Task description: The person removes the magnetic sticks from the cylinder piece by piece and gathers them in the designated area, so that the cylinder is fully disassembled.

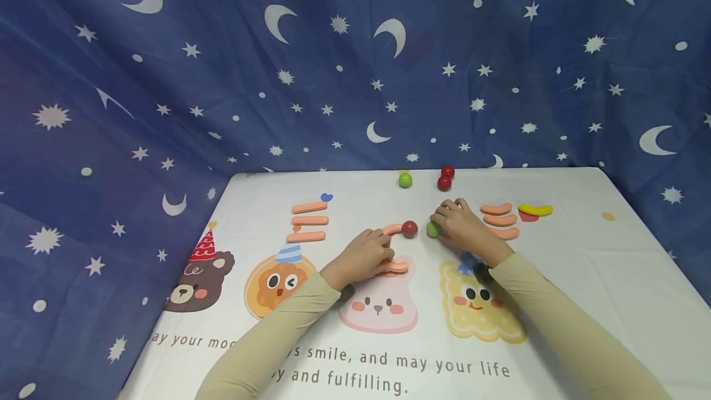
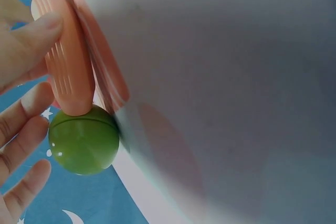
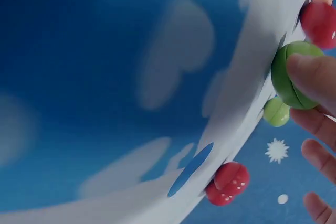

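Note:
My left hand (image 1: 362, 257) is over the middle of the table, by two toy sausages. In the left wrist view its thumb and fingers pinch an orange-pink toy sausage (image 2: 72, 69), mostly hidden by the hand in the head view. Another sausage (image 2: 100, 45) lies close beside it. A green ball (image 2: 84, 145) overlaps the sausage's end in that view. With thumb and fingers my right hand (image 1: 463, 227) pinches a seamed green toy ball (image 3: 289, 80). Just left of that ball, a red ball (image 1: 409, 229) sits at the tip of a sausage (image 1: 391, 229).
Three straight toy sausages (image 1: 310, 221) lie in a stack of rows at left. Three curved ones (image 1: 500, 220) lie at right, beside a yellow banana-shaped toy (image 1: 536, 210). Near the back edge are another green ball (image 1: 405, 180) and two red balls (image 1: 444, 183). A starry curtain (image 1: 339, 91) stands behind.

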Demonstrator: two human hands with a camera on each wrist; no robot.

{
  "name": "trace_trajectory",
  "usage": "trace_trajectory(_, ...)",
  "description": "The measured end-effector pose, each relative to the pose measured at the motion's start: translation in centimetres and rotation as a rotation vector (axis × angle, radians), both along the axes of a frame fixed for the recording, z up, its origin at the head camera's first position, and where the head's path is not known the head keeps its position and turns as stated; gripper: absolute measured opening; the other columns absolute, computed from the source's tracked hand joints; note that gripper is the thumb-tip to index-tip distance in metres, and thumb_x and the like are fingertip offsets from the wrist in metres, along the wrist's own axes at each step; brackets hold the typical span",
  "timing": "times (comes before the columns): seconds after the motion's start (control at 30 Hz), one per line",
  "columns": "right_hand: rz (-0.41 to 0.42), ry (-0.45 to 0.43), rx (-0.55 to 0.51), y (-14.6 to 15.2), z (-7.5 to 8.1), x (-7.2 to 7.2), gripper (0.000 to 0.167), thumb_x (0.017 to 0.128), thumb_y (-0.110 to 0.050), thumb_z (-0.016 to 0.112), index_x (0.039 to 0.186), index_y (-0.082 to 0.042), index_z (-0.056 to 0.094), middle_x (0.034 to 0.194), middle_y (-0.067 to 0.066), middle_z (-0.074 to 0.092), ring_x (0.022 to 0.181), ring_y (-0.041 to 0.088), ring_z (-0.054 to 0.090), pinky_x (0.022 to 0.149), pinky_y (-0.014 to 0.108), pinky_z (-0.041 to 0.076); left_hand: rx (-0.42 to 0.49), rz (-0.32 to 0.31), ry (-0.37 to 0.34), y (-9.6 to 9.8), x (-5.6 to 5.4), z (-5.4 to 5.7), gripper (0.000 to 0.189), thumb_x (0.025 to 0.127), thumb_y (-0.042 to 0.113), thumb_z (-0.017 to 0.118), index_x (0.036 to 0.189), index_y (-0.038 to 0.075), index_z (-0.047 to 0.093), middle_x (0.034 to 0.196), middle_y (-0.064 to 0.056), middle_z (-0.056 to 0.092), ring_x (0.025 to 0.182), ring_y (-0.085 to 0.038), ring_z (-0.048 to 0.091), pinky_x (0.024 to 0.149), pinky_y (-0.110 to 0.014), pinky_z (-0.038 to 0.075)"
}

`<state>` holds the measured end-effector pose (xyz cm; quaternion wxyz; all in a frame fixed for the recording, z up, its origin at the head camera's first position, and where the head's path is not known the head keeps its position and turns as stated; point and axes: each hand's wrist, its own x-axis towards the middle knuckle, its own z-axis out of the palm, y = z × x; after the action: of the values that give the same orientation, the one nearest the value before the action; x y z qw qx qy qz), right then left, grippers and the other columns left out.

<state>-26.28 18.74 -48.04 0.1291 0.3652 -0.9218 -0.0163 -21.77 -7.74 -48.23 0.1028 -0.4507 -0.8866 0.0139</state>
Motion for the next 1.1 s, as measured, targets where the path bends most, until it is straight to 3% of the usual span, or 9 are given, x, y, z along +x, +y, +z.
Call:
trace_trajectory(0.2, -0.121, -0.024, -0.055, -0.5, 0.0, -2.4, 0.037, 0.073, -0.019, 0.079, 0.105, -0.005, 0.066, 0.103, 0.011, 0.067, 0.104, 0.028, 0.052, 0.091, 0.051, 0.036, -0.001, -0.002, 0.005, 0.0, 0.1, 0.0, 0.013, 0.085, 0.039, 0.067, 0.080, 0.027, 0.069, 0.083, 0.008, 0.057, 0.079, -0.010, 0.048, 0.072, -0.025, 0.041)
trace_trajectory(0.33, -0.145, -0.001, -0.123, -0.6, 0.0, -2.8, 0.036, 0.075, -0.018, 0.078, 0.106, -0.005, 0.066, 0.103, 0.012, 0.066, 0.102, 0.028, 0.052, 0.088, 0.051, 0.035, 0.012, -0.015, 0.016, 0.1, 0.1, 0.0, 0.014, 0.085, 0.039, 0.066, 0.079, 0.027, 0.069, 0.082, 0.008, 0.056, 0.078, -0.010, 0.048, 0.072, -0.025, 0.041)
trace_trajectory(0.6, -0.021, 0.011, -0.254, -2.1, -0.1, -0.8, 0.035, 0.074, -0.020, 0.078, 0.105, -0.007, 0.067, 0.101, 0.009, 0.067, 0.100, 0.027, 0.054, 0.085, 0.048, 0.035, 0.033, -0.032, 0.023, 0.0, 0.0, 0.2, 0.014, 0.083, 0.039, 0.068, 0.077, 0.027, 0.069, 0.080, 0.008, 0.056, 0.077, -0.010, 0.047, 0.071, -0.025, 0.041)
trace_trajectory(0.73, 0.031, 0.002, -0.284, -3.1, -0.2, 0.8, 0.036, 0.073, -0.023, 0.079, 0.104, -0.009, 0.067, 0.100, 0.007, 0.067, 0.100, 0.026, 0.054, 0.087, 0.048, 0.036, 0.053, -0.059, -0.015, -0.4, -0.4, 0.3, 0.012, 0.081, 0.038, 0.071, 0.083, 0.026, 0.070, 0.086, 0.008, 0.058, 0.080, -0.010, 0.048, 0.075, -0.025, 0.042)
trace_trajectory(0.97, 0.137, 0.002, -0.220, -4.8, 0.0, 3.6, 0.037, 0.072, -0.031, 0.079, 0.101, -0.011, 0.068, 0.100, 0.004, 0.067, 0.100, 0.023, 0.055, 0.087, 0.049, 0.040, 0.029, -0.019, -0.068, -2.0, -2.1, 1.3, 0.038, 0.071, 0.035, 0.080, 0.104, 0.022, 0.069, 0.102, 0.002, 0.060, 0.093, -0.014, 0.052, 0.085, -0.029, 0.044)
trace_trajectory(1.1, 0.211, -0.025, -0.178, -5.8, 0.1, 4.7, 0.034, 0.074, -0.037, 0.077, 0.098, -0.014, 0.069, 0.096, 0.001, 0.068, 0.099, 0.021, 0.055, 0.087, 0.047, 0.041, 0.004, 0.014, -0.086, -2.6, -3.0, 1.7, 0.039, 0.069, 0.031, 0.082, 0.106, 0.025, 0.070, 0.103, 0.002, 0.060, 0.094, -0.014, 0.051, 0.086, -0.030, 0.044)
